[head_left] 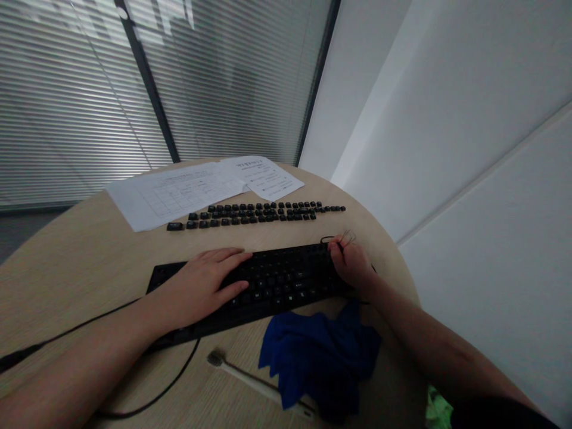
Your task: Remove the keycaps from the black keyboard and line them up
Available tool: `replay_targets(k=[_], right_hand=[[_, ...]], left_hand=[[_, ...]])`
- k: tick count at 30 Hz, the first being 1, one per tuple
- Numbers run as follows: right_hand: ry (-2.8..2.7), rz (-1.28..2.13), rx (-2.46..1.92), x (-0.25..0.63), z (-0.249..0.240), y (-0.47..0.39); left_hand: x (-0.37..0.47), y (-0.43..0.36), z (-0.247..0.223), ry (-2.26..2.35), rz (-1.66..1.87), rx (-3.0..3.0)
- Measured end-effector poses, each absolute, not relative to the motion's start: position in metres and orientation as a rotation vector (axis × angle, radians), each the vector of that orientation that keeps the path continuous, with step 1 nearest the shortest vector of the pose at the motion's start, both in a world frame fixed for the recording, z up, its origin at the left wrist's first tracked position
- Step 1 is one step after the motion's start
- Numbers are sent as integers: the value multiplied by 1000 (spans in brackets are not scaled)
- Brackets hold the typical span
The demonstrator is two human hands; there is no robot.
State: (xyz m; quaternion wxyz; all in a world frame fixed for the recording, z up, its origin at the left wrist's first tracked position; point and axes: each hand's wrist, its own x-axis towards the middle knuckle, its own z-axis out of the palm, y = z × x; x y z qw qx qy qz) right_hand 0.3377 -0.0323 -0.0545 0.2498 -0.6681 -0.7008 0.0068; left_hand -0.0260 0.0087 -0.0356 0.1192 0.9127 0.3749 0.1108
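Observation:
A black keyboard (277, 274) lies at a slant on the table, some keys on it and the far rows looking bare. My left hand (210, 280) rests flat across its left part, fingers spread. At the keyboard's far right corner, my right hand (351, 262) is closed around a wire keycap puller (348, 235); only its thin wire loops show above the fingers. Beyond the keyboard, several loose black keycaps (243, 220) are lined up in rows. A blue cloth (319, 357) lies crumpled in front, partly over the handle of a toothbrush-like brush (248, 375).
Printed paper sheets (179, 190) lie at the back of the round wooden table (84, 256). A black cable (165, 393) curves along the front left. A white wall (482, 149) rises close on the right, and window blinds (232, 83) hang behind.

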Motion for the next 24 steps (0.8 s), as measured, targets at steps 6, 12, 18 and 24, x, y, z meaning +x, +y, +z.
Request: replay_targets(k=[6, 12, 18, 24], right_hand=[[-1921, 46, -1797, 334, -52, -32], [-1708, 119, -1640, 338, -56, -32], [-1660, 200, -1612, 342, -58, -31], [-1684, 170, -1619, 338, -54, -30]], left_hand=[[-26, 9, -34, 1102, 317, 2664], [-25, 8, -32, 1118, 317, 2669], [-26, 8, -29, 1100, 332, 2666], [-26, 7, -27, 1092, 348, 2654]])
